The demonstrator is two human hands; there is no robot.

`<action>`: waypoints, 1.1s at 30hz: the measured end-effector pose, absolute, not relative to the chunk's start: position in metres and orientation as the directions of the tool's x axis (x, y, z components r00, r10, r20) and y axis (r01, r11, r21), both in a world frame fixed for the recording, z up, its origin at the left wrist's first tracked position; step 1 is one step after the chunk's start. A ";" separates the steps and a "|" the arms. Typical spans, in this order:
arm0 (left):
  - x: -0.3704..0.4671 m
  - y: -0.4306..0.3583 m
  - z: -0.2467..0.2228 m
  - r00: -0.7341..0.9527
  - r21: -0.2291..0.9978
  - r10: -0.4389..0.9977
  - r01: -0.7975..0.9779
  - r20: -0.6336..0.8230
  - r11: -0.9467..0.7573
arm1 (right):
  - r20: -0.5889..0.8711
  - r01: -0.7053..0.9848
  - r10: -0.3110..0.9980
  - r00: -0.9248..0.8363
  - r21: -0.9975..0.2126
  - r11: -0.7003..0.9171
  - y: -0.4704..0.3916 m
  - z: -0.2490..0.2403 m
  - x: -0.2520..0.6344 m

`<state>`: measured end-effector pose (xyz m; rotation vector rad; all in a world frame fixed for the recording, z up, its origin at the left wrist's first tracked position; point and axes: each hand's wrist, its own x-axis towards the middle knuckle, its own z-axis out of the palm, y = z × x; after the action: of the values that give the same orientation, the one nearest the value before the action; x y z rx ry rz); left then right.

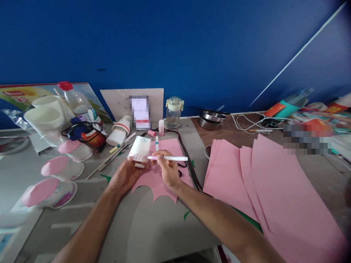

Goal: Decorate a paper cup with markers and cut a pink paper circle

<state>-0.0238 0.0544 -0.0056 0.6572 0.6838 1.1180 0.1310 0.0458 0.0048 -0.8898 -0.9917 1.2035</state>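
Near the middle of the table, my left hand (127, 174) holds a white paper cup (139, 146) lying on its side. Pink strokes run near the cup's lower edge, and a small green drawing shows near its upper end. My right hand (169, 168) grips a white marker (174, 158), its tip close to the pink strokes. Beneath both hands lies a pink paper (161, 188) with scalloped cut-outs along its front edge. Black scissor handles (182, 168) show beside my right hand, partly hidden by it. A marker with a teal band (157, 143) rests on the pink paper behind the cup.
Three decorated cups with pink tops (55, 191) stand at the left. Pink sheets (285, 182) cover the right side. Behind are a phone (140, 113), a glass jar (173, 112), metal bowls (210, 120) and stacked cups (45, 117). Brushes (111, 159) lie left of the cup.
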 end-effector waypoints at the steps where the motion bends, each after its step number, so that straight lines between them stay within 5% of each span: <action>1: -0.024 0.055 -0.006 0.281 0.763 0.946 -0.573 -0.161 0.300 | 0.133 -0.315 0.988 0.078 -0.937 0.151 0.046 0.004 0.131; 14: -0.023 0.055 -0.001 0.264 0.716 0.946 -0.623 -0.188 0.316 | 0.188 -0.302 0.974 0.130 -0.928 0.219 0.048 -0.008 0.125; 33: -0.027 0.056 -0.012 0.248 0.680 0.960 -0.683 -0.128 0.267 | 0.339 -0.196 0.941 -0.020 -0.924 0.329 0.038 0.000 0.128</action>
<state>-0.0266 0.0557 -0.0116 0.5570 0.5958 1.2012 0.1281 0.0375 -0.0001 -0.7947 -1.2495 1.0762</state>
